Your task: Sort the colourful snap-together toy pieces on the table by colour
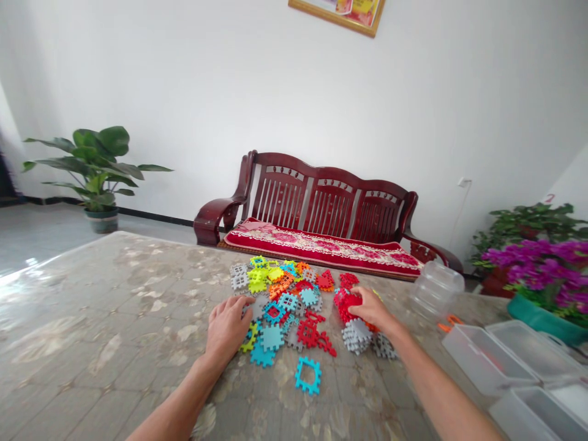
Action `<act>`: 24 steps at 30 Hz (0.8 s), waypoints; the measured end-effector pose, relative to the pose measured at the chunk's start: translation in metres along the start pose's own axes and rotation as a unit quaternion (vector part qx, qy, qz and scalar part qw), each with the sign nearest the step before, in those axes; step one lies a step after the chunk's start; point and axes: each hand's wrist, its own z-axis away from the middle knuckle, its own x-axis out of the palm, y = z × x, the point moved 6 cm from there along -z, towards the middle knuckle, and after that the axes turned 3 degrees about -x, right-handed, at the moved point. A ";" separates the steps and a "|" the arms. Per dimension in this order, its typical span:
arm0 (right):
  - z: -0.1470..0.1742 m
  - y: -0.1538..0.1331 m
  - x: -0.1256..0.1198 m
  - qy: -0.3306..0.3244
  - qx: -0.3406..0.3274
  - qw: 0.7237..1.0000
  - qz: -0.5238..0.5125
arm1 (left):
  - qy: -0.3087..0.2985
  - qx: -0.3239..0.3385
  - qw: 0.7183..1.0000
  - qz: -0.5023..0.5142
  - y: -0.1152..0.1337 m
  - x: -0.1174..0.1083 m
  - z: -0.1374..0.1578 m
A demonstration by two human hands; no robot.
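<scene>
A pile of toothed plastic building tiles [272, 338] in blue, red, green, orange and grey covers the middle of the table. My left hand [228, 326] rests at the pile's left edge, its fingers loosely stretched over a grey tile [260, 305]. To the right, my right hand [373, 308] has its thumb and fingers closed about red building tiles [347, 307] on a smaller heap. Just below that hand sits a stack of grey tiles [356, 336]. One blue frame tile [308, 361] lies apart, nearer to me.
Clear plastic boxes [480, 361] stand at the right, with a clear container [436, 291] and orange pieces [450, 323] behind them. Purple flowers in a teal pot [544, 320] are at the far right. A wooden bench [321, 202] stands behind the patterned table [114, 343].
</scene>
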 end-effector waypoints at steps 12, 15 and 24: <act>0.011 -0.041 -0.005 0.014 -0.022 0.999 0.034 | 0.007 0.003 1.000 0.000 0.002 -0.002 0.002; 0.017 -0.068 0.010 -0.006 -0.056 0.998 0.012 | 0.007 0.004 1.000 0.001 0.002 -0.003 0.002; -0.009 -0.048 -0.008 -0.004 0.004 0.998 0.070 | 0.000 0.002 1.000 -0.003 0.003 -0.003 0.002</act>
